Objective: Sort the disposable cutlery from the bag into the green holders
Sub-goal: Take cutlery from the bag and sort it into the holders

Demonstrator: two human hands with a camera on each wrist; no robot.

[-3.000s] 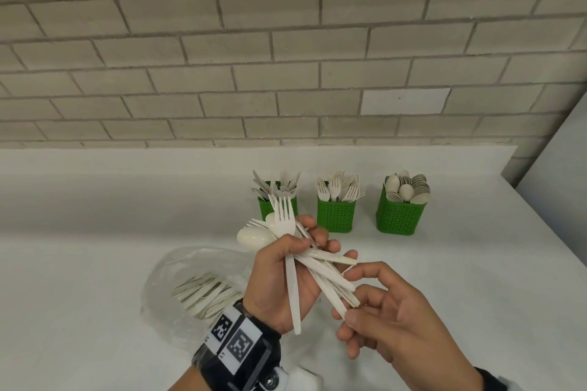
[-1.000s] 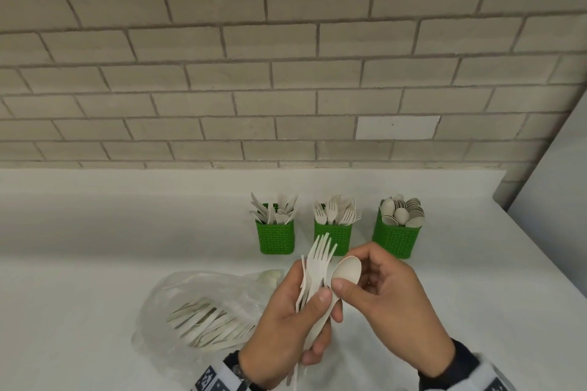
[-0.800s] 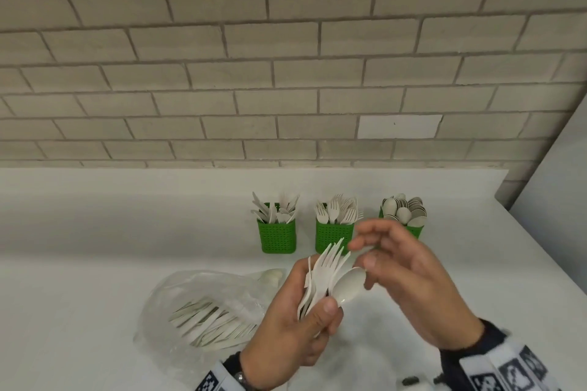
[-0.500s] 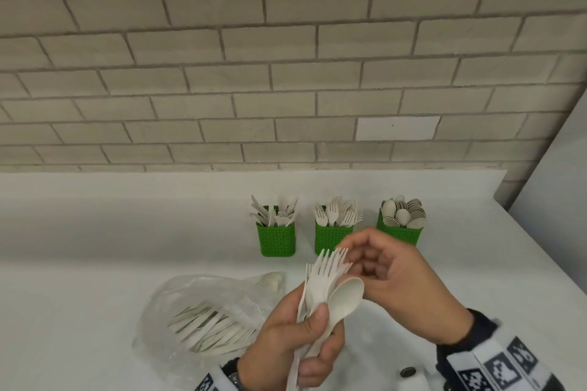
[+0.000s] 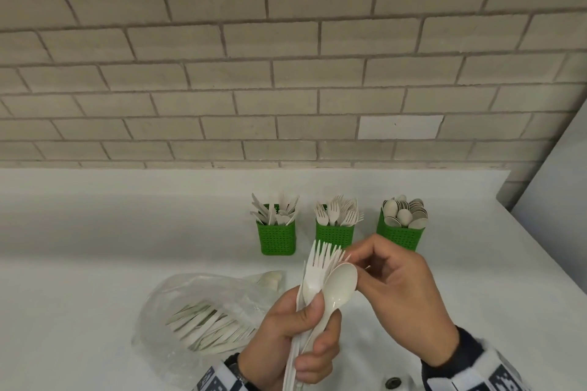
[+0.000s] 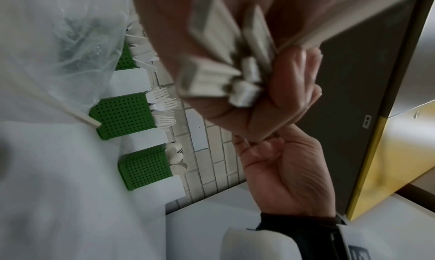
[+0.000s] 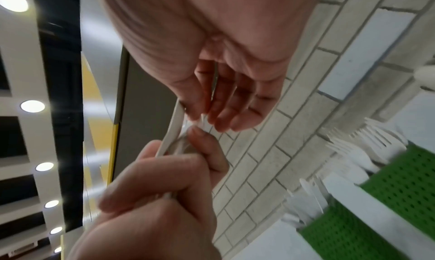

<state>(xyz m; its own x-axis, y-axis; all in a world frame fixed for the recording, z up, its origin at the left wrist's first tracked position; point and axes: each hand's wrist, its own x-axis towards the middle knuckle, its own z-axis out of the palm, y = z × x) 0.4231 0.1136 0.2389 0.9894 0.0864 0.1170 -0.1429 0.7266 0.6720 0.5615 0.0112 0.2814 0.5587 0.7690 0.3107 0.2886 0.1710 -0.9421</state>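
My left hand [image 5: 313, 330] grips a bundle of white cutlery [image 5: 320, 267] upright by the handles: several forks and one spoon [image 5: 340, 284] in front. My right hand [image 5: 351, 256] pinches the tines of a fork at the top right of the bundle; in the right wrist view its fingertips [image 7: 221, 120] close on the white tips. Behind stand three green holders: knives [image 5: 277, 236], forks [image 5: 334, 234], spoons [image 5: 401, 235]. The clear bag [image 5: 197, 317] with more cutlery lies on the white counter to the left of my left hand.
The holders stand in a row near the brick wall [image 5: 286, 73]. The white counter [image 5: 95, 263] runs left and ends at a grey panel [image 5: 559, 187] on the right. In the left wrist view the bag [image 6: 70, 31] fills the upper left.
The bundle went from splayed to gathered upright. My right hand let go of the spoon bowl, lifted briefly, and came back onto the fork tines.
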